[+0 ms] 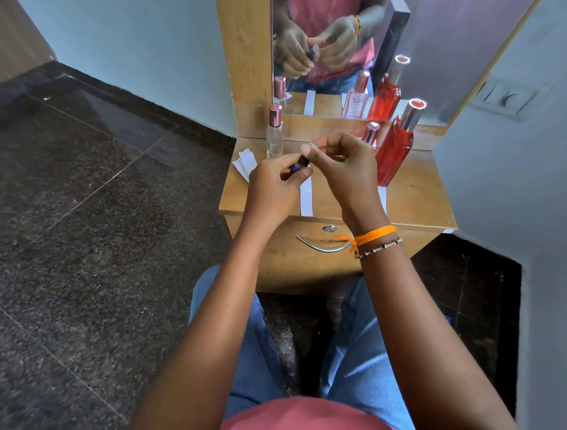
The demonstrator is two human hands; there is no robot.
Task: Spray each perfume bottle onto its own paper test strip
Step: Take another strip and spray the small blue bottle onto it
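Left hand (276,179) curled around a small dark bottle (299,165), thumb and fingers wrapped on its body, held above the wooden dresser top (413,191). Right hand (345,167) just beside it, fingers bent inward, thumb and fingertips pinching at the bottle's upper end; whether a cap sits between them cannot be told. Directly below both hands, a white paper strip (306,198) lying flat, running toward the front edge. Left of the left hand, a small stack of spare strips (245,163) at the corner. Beyond the left hand, a clear bottle with a rose-gold cap (274,131) standing upright. Behind the right hand, a pink-capped bottle (370,133), mostly hidden by the knuckles. Right of the right hand, a tall red bottle with a silver cap (397,143), with another strip (383,198) below it, partly covered by the wrist. Orange thread and a beaded bracelet (378,242) on the right wrist. Mirror (446,48) at the back, repeating hands and bottles. Held bottle dark blue to black, slim, largely covered by fingers, tilted with its top toward the right hand.
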